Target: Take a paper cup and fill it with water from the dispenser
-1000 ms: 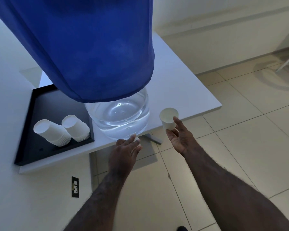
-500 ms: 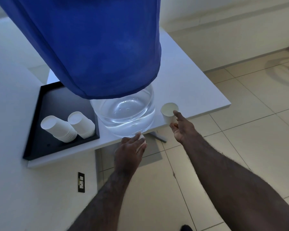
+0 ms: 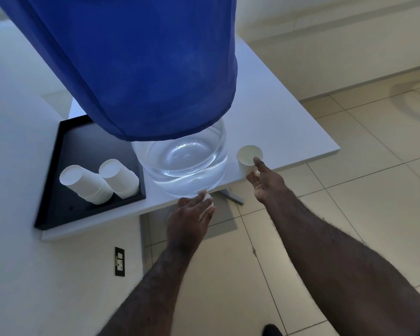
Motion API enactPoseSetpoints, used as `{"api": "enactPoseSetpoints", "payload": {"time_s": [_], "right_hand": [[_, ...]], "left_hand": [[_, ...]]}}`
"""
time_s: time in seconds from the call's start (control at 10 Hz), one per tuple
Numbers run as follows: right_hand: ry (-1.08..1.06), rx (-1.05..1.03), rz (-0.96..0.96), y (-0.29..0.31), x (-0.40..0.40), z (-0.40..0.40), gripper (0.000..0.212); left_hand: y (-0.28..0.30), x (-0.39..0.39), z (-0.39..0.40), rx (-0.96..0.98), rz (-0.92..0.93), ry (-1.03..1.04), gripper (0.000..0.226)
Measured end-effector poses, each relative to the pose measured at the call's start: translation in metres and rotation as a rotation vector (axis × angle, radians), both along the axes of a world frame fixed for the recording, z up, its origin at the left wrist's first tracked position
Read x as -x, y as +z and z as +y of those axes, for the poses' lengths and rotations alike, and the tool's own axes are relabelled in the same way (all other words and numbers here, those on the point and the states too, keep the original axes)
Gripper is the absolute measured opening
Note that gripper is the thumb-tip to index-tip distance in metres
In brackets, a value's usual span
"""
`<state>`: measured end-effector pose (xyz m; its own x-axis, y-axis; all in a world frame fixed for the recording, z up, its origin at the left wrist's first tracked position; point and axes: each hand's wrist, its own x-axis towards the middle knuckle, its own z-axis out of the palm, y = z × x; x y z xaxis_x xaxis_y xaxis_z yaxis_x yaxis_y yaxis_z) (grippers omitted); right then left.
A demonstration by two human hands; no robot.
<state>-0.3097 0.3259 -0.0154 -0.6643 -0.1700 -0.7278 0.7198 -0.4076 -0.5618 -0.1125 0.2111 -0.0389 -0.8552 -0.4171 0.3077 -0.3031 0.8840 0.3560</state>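
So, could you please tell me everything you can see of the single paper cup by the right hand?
The paper cup is small, white and plain, apparently thin paper with a rolled rim. It stands upright, mouth up, on the white table near its front edge, just right of the water bottle. Whether it holds water cannot be told. The right hand is open, its fingertips at the cup's near side; contact looks likely but is unclear.

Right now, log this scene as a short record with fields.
setting: white table, tiled floor
dispenser: clear water jug under a blue cover
left hand: at the white tap at the table's front edge
right hand: open, fingertip at the rim of the paper cup
cup: upright on the table, right of the jug
spares: two upside-down cup stacks in a black tray
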Motion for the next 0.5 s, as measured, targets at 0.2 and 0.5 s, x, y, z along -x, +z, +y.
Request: {"api": "enactPoseSetpoints", "payload": {"time_s": [0.2, 0.5], "right_hand": [[0.038, -0.053, 0.012, 0.004, 0.003, -0.004, 0.043], [0.106, -0.191, 0.047, 0.010, -0.006, 0.005, 0.054]], "left_hand": [[0.001, 0.000, 0.000, -0.026, -0.008, 0.000, 0.032], [0.013, -0.001, 0.000, -0.036, -0.050, -0.023, 0.026]]}}
